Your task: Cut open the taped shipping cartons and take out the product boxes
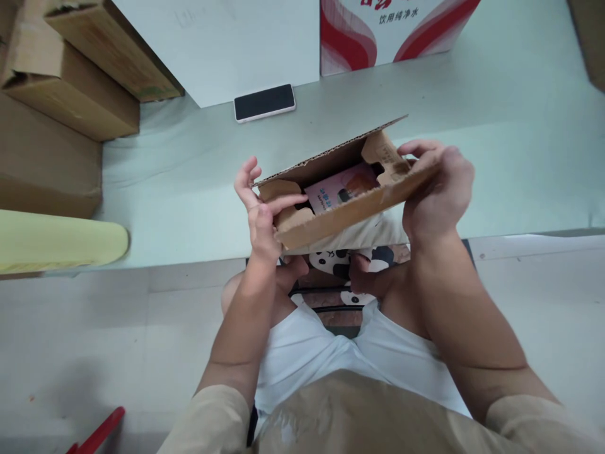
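Observation:
A small brown cardboard box (340, 211) is held between both hands over the near edge of a pale green table (189, 189). Its lid flap stands open at the back. Inside lies a pink printed packet (338, 189). My left hand (259, 211) holds the box's left end, with one finger pressing the side tab inward. My right hand (437, 186) grips the right end, fingers curled over the folded tab.
A white phone (265, 102) lies face up on the table behind the box. Brown cartons (66, 82) are stacked at the left, with a yellow roll (57, 243) beside them. A red-and-white printed carton (378, 28) stands at the back. Something red (101, 429) lies on the floor.

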`<action>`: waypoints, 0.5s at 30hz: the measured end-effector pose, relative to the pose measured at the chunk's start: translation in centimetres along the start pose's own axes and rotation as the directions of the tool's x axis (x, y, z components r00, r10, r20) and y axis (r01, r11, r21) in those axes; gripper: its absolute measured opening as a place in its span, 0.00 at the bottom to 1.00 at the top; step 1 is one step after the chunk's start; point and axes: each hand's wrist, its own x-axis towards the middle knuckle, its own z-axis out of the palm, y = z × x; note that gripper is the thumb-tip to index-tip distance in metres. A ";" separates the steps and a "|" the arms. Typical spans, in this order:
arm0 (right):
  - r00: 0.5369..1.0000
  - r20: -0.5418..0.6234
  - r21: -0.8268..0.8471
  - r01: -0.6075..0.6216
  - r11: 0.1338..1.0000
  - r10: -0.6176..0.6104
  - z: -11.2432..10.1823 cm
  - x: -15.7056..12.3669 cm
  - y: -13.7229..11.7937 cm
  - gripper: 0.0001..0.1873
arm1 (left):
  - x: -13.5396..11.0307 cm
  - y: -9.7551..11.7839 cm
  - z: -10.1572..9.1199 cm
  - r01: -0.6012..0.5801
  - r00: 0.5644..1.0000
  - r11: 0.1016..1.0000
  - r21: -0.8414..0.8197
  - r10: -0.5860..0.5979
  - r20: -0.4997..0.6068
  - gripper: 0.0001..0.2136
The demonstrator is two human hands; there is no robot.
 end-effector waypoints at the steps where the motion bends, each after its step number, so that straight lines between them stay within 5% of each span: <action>1: 0.999 -0.038 0.088 0.016 0.996 -0.013 0.3 -0.1 -0.1 0.29 | -0.1 -0.3 -0.1 -0.029 1.000 1.000 -0.004 0.029 -0.003 0.34; 4: 0.985 -0.147 0.229 0.120 0.966 -0.087 0.7 -0.2 -0.5 0.30 | -0.1 -0.6 0.1 -0.149 0.988 0.989 -0.012 0.148 -0.038 0.34; 7: 0.984 -0.090 0.157 0.164 0.974 -0.151 0.4 -0.3 -0.8 0.31 | 0.1 -0.5 0.5 -0.241 0.961 0.969 -0.045 0.232 -0.152 0.34; 11: 0.955 0.219 0.017 0.198 0.980 -0.197 -0.6 -0.4 -1.1 0.35 | 0.9 -1.0 0.1 -0.279 0.941 0.952 -0.129 0.244 -0.236 0.34; 15: 0.818 0.518 0.024 0.279 0.960 -0.251 -1.7 -0.2 -1.8 0.37 | 1.8 -2.1 -1.7 -0.208 0.965 0.958 -0.199 0.169 -0.198 0.34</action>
